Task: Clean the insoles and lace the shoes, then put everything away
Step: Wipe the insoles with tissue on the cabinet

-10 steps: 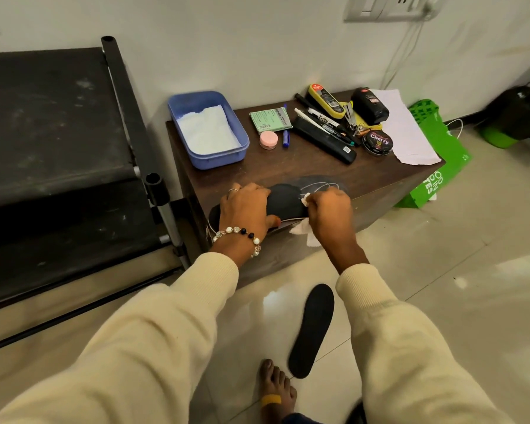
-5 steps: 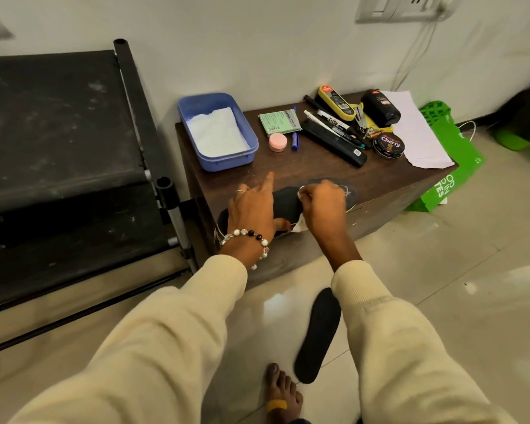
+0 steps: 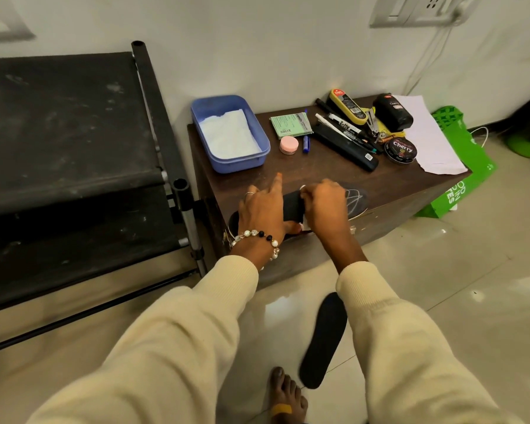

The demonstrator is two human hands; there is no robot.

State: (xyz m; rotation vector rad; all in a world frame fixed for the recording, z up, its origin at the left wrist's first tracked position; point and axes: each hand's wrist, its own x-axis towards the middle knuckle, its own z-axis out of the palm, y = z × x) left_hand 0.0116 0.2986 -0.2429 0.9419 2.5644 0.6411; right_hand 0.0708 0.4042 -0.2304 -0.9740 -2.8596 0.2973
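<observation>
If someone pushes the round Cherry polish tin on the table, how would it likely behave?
The Cherry tin lies flat on its wide base, so it would probably slide rather than tip or roll. Its low, smooth shape suggests easy sliding on the table, likely bumping the black bar beside it.

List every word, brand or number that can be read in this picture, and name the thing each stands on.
"Cherry" on the round black tin.
"camlin" along the edge of the green packet; its small print and barcode are unreadable.
"OD" and "ES", cut-off white letters on the green bag.
Labels on the yellow-edged shoe brush, black bottle and white marker: too small or blurred to read.
</observation>
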